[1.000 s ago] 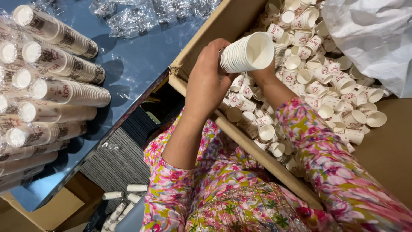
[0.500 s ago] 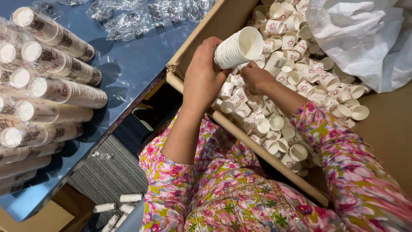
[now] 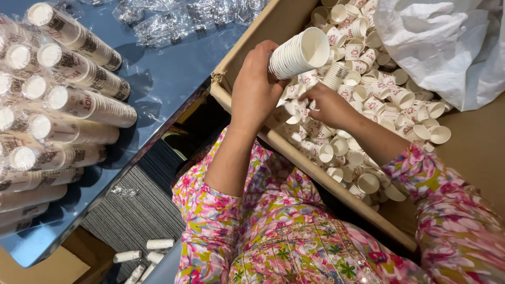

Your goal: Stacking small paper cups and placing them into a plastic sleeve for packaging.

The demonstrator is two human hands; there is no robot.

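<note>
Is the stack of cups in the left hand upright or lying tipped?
Tipped. The stack of cups lies nearly sideways in the left hand, open mouth facing up-right over the cardboard box.

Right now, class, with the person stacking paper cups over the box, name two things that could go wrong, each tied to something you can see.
1. The left hand grips the nested stack of cups only at its base, tilted; the stack might slip or come apart over the cardboard box.
2. The right hand digs among loose cups; it could crush or dent some.
</note>
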